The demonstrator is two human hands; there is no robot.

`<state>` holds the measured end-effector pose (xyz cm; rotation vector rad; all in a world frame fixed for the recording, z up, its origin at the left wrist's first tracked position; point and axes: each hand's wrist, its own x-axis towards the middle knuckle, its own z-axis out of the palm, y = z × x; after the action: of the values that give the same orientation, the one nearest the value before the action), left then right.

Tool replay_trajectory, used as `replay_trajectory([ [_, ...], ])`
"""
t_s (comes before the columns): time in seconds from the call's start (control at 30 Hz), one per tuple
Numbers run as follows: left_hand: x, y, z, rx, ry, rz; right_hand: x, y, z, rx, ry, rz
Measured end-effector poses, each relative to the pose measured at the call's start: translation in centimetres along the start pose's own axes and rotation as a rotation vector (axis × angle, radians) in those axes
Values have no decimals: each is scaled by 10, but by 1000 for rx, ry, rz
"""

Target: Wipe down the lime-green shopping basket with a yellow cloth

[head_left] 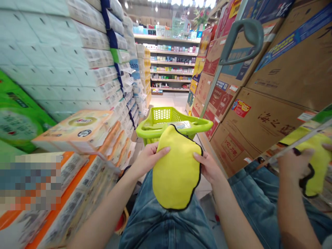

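And here we are in the aisle, with a yellow cloth [176,169] trimmed in black piping held up right over the lap, its upper end overlapping the near rim of the basket in view. The left hand [149,159] has it by the left edge, fingers stretched across the top of the fabric, only partly closed and gripping lightly. The right hand [208,168] has the opposite edge, thumb on the front and fingers curled round behind, a firm little pinch. Beneath it all, blue jeans [166,224] fill the bottom of the view. Just beyond sits a lime-green plastic shopping basket [160,126], with a packaged item [180,125] lying across it. On the left, towering stacks of pale wrapped tissue packs [59,58] and orange-banded packs [77,131] crowd the aisle, and one patch low down is too blurred to read. On the right, brown cartons [261,135] with red lettering climb high, and a grey-green handle [241,41] curves in front of them. Out at the right edge, another hand [294,166] holds a second yellow cloth [315,166], though whether that's a reflection or someone else, I can't tell. Far ahead, store shelves [171,58] close off the aisle.
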<state>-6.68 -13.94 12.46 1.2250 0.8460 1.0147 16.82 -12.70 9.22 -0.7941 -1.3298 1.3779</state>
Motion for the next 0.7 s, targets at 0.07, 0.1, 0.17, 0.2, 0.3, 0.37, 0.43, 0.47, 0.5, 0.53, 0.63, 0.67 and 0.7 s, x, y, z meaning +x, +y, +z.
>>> replay_trajectory([
  [0.07,-1,3,-9,82,-45,46,-2,-2,-3,-3,-17,-2],
  [0.1,-2,6,-13,115,-71,72,-2,-4,-6,-9,-40,2],
  [0.17,-4,12,-21,222,-119,149,-1,-11,-12,-42,-80,-17],
  [0.2,-5,16,-25,298,-147,205,0,-14,-15,-74,-103,-48],
  [0.3,-7,26,-32,507,-281,366,2,-23,-22,-201,-170,-205],
  [0.37,-7,31,-34,586,-349,427,3,-27,-23,-275,-205,-296],
  [0.43,-7,34,-34,625,-369,439,4,-28,-24,-324,-226,-341],
  [0.47,-7,35,-34,636,-357,428,5,-27,-24,-330,-226,-347],
  [0.5,-7,34,-33,639,-334,406,5,-27,-25,-323,-218,-341],
  [0.53,-7,33,-32,631,-305,382,6,-27,-24,-304,-201,-329],
  [0.63,-7,27,-25,566,-183,322,8,-25,-22,-247,-119,-263],
  [0.67,-7,25,-21,551,-140,316,8,-24,-20,-214,-76,-234],
  [0.7,-7,24,-18,547,-91,321,8,-23,-17,-157,-24,-207],
])
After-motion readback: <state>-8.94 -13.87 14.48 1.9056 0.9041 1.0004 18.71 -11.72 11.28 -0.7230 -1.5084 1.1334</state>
